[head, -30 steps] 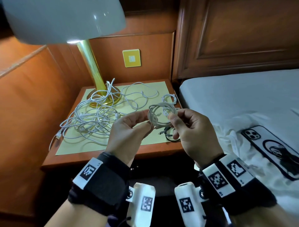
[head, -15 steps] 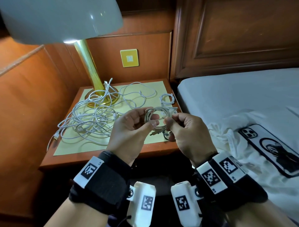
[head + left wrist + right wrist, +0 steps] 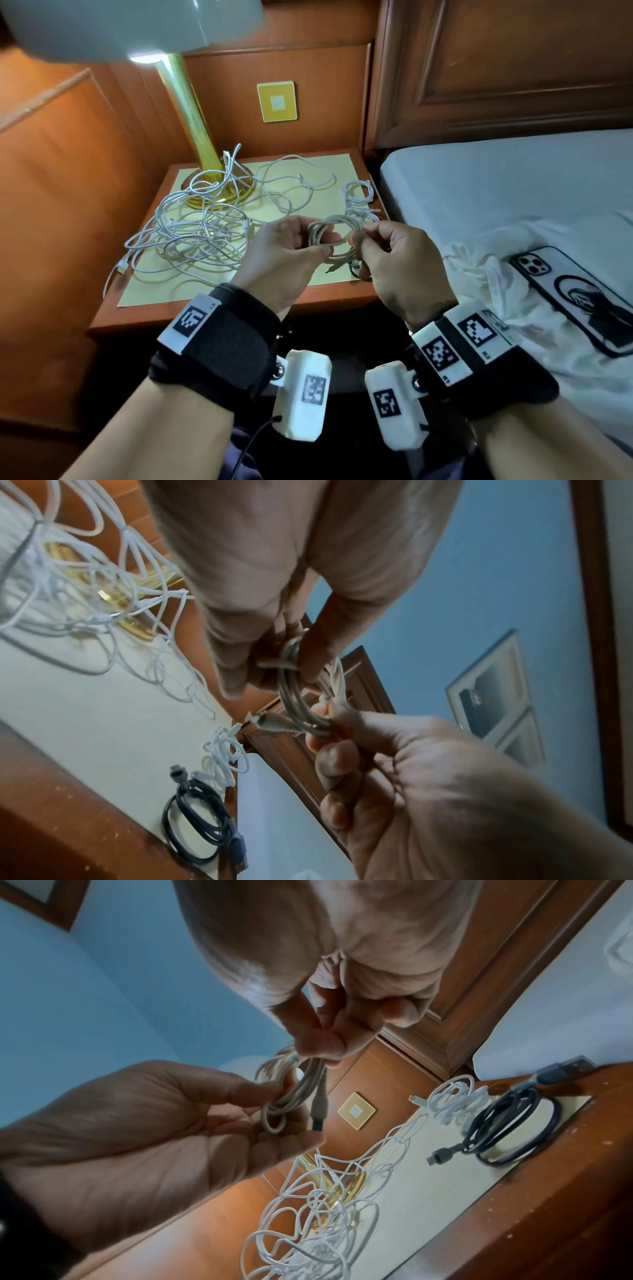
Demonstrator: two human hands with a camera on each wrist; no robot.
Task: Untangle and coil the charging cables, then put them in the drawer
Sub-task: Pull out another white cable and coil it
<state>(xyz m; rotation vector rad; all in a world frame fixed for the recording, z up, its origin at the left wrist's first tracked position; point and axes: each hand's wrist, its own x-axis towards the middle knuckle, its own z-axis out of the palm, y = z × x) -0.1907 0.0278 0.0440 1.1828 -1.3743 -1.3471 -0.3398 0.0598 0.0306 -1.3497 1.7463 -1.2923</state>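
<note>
A coiled beige cable [image 3: 330, 236] is held above the front right part of the nightstand [image 3: 219, 308], clear of its top, between both hands. The left hand [image 3: 284, 255] is closed on the left side of the coil, thumb and fingertips pinching the loops; in the right wrist view the loops are seen gathered between that thumb and the fingers. The right hand [image 3: 399, 263] is closed on the coil's right side, the strands pinched between thumb and forefinger, the other fingers curled. A plug end of the cable [image 3: 317, 1118] hangs free below the coil. On the yellow mat [image 3: 305, 171] covering the nightstand top, a tangle of white cables [image 3: 195, 236] is spread over the left and centre, some loops lying around and over the brass lamp base [image 3: 219, 192] at the rear left. A small coiled white cable [image 3: 358, 192] lies near the right edge toward the rear. A coiled black cable [image 3: 195, 829] lies at the front right corner, just beside the white coil. To the right of the nightstand, a phone [image 3: 579, 298] lies back-up on the white bedding [image 3: 496, 192]. No drawer can be made out in the dark space below the nightstand's front edge.
</note>
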